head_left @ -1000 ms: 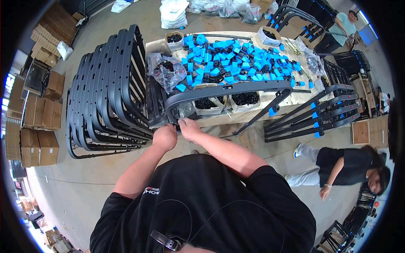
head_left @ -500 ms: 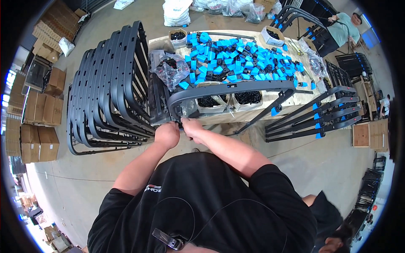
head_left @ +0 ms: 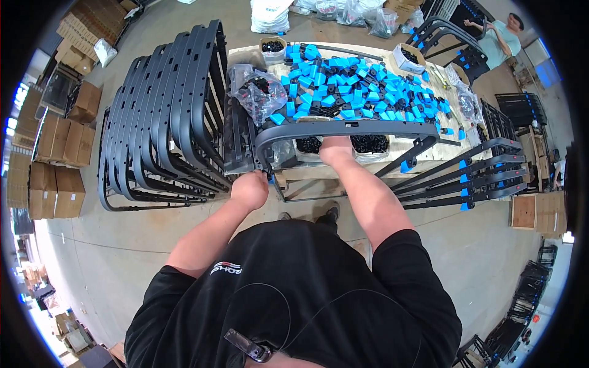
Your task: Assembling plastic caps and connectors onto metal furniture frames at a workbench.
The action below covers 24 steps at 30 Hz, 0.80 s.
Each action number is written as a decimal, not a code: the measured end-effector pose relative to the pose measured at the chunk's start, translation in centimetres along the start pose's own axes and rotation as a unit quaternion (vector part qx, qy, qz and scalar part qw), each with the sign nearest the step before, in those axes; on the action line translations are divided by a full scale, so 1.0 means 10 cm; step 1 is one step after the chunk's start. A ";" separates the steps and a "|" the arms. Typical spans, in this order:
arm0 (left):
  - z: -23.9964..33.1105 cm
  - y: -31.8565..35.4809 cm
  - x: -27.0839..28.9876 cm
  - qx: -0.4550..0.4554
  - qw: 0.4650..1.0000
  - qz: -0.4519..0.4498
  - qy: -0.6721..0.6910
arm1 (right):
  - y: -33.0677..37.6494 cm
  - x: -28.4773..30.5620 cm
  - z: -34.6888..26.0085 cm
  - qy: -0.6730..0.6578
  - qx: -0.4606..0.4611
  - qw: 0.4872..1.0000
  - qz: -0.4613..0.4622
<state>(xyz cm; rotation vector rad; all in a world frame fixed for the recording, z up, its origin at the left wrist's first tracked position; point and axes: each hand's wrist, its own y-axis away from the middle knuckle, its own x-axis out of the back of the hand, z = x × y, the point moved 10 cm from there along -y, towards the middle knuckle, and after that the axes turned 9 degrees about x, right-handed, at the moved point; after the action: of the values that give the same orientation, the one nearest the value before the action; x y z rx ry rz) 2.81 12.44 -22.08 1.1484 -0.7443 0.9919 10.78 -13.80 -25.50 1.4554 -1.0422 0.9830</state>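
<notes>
- A grey frame (head_left: 380, 127), smooth and matt, with rounded corners and punched holes, is stood along the front edge of the worktop (head_left: 402, 147), its left end near the front left corner.
- The left hand (head_left: 249, 190) is held with curled fingers against the lower left end of this frame, beside a small blue piece (head_left: 270, 179); whether anything is pinched cannot be told.
- The right hand (head_left: 336, 150) is placed over the left front box (head_left: 307, 158); its fingers are hidden by the bar, so their state cannot be told.
- Small, shiny black parts are contained in this box and in the right front box (head_left: 371, 157).
- Similar parts are held by a box (head_left: 273, 57) at the back left corner and another (head_left: 406, 64) toward the back right.
- Angular blue and black pieces (head_left: 356, 86) are heaped across the middle.
- Dark and red items are enclosed in a crinkled, transparent bag (head_left: 261, 101) by the left edge.
</notes>
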 end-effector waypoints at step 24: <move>0.43 0.51 -0.08 -0.128 0.784 -0.147 0.589 | 1.62 -0.03 -1.03 -0.530 0.189 0.827 -0.013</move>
<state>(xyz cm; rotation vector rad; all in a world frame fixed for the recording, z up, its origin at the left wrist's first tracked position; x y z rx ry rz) -2.14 8.63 -19.72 0.2181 0.3176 1.0640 -5.31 -4.78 -20.06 2.4489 -1.6354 0.2758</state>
